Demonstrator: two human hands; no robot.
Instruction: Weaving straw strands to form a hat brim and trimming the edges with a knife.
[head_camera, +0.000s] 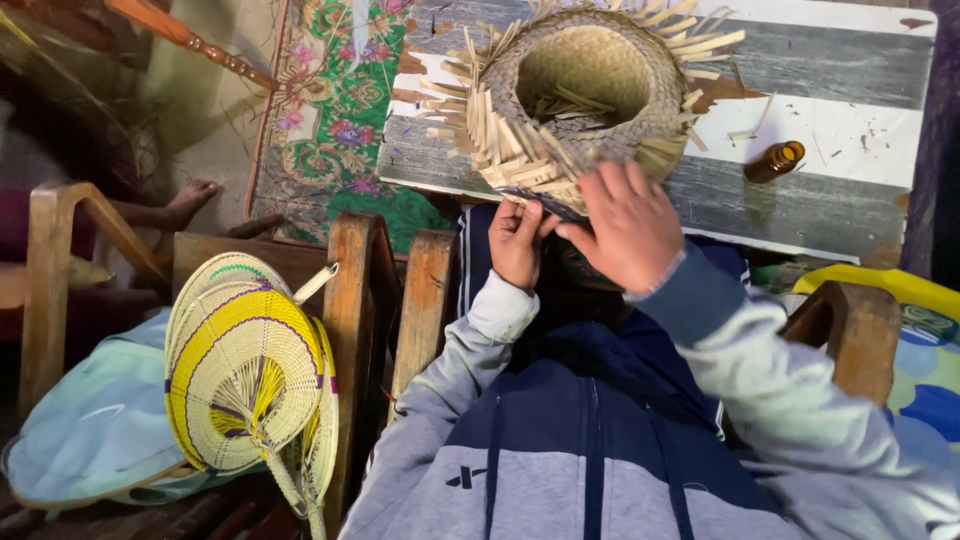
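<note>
A half-woven straw basket (585, 85) rests on the striped table edge, with loose flat strips sticking out all round its rim. My left hand (518, 240) is closed on strips at the basket's near rim, just below it. My right hand (630, 225) lies over the same near rim, fingers spread and pressing on the weave. Both arms wear a grey and navy hooded jacket.
A small brown glass bottle (775, 162) lies on the grey and white table (850, 130) to the right. Woven yellow hand fans (250, 375) lean against wooden chair frames (355, 300) at my left. A flowered mat (335, 110) covers the floor. Someone's bare foot (190, 198) shows at far left.
</note>
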